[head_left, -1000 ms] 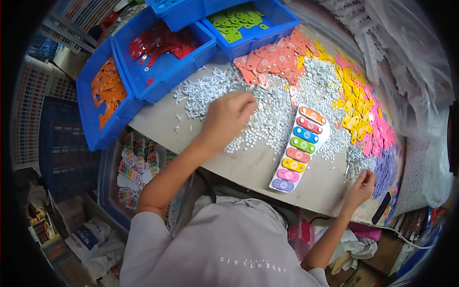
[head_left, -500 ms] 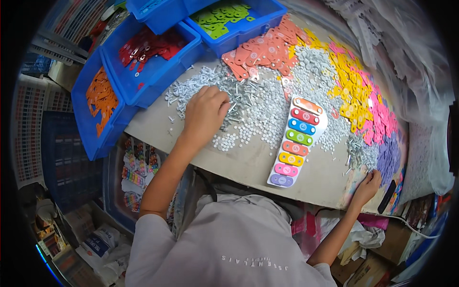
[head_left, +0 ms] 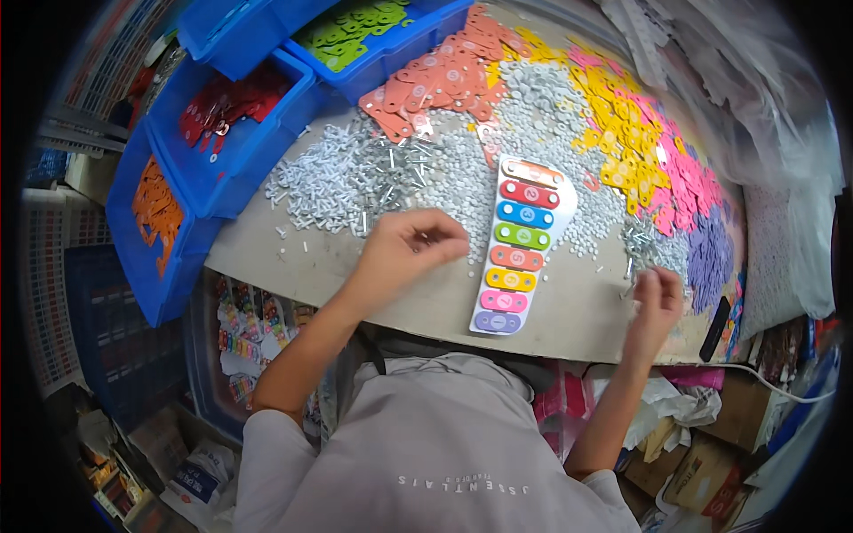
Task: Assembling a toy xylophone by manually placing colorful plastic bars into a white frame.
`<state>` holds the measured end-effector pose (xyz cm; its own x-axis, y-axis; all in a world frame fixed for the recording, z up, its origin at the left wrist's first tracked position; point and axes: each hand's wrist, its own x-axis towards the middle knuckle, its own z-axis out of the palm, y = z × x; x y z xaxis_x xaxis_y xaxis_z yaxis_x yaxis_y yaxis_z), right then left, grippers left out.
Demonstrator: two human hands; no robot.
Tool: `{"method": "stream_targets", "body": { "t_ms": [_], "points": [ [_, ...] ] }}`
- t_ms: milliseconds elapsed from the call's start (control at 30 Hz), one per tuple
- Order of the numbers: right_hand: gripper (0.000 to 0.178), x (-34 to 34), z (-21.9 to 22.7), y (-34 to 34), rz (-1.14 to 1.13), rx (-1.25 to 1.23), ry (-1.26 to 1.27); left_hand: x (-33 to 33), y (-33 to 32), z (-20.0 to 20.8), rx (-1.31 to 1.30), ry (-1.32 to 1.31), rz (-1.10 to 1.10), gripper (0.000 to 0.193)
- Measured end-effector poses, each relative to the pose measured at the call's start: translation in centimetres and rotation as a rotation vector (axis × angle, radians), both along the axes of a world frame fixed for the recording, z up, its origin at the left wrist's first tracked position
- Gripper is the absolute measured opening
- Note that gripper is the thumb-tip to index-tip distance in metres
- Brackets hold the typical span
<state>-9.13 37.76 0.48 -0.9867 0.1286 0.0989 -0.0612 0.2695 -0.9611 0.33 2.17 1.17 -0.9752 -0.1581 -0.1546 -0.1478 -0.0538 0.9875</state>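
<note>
A white board with a row of coloured bars (head_left: 514,257), like a toy xylophone, lies on the worktable (head_left: 400,313). White round caps sit at the ends of its upper bars; the lower bars show holes at their ends. My left hand (head_left: 411,253) hovers just left of the board, fingers curled and thumb toward the fingertips; what they hold, if anything, is too small to make out. At the right, my right hand (head_left: 656,306) is pinched beside a small heap of metal pins (head_left: 641,244). Anything in that pinch is hidden.
White pins (head_left: 322,182), silver pins (head_left: 400,169) and small white rings (head_left: 542,98) cover the table's middle. Salmon (head_left: 444,75), yellow (head_left: 622,133), pink (head_left: 689,191) and purple plates (head_left: 709,258) are heaped behind and right. Blue bins (head_left: 258,151) of coloured plates stand left.
My left hand has left the pin pile and come right, toward the board. My right hand has lifted a little and moved left. The whole view has shifted somewhat.
</note>
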Motion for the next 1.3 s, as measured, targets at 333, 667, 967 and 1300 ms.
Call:
{"method": "stream_targets", "body": {
  "t_ms": [333,667,967,1300],
  "points": [
    [0.009,2.8,0.4,-9.6,0.439,-0.342,-0.484,-1.7,3.0,-2.8,0.382,-0.172,-0.179,0.017],
    [0.014,2.0,0.8,-10.1,0.470,-0.135,-0.574,-2.3,3.5,-3.1,0.198,-0.131,-0.189,0.039],
    [0.027,0.6,0.2,-9.4,0.611,-0.014,-0.805,-4.3,3.4,-2.9,0.091,-0.244,-0.370,0.061],
    [0.028,1.1,-0.5,-10.1,0.587,-0.076,-0.747,-4.4,3.4,-3.9,0.184,-0.119,-0.365,0.062]
  ]
}}
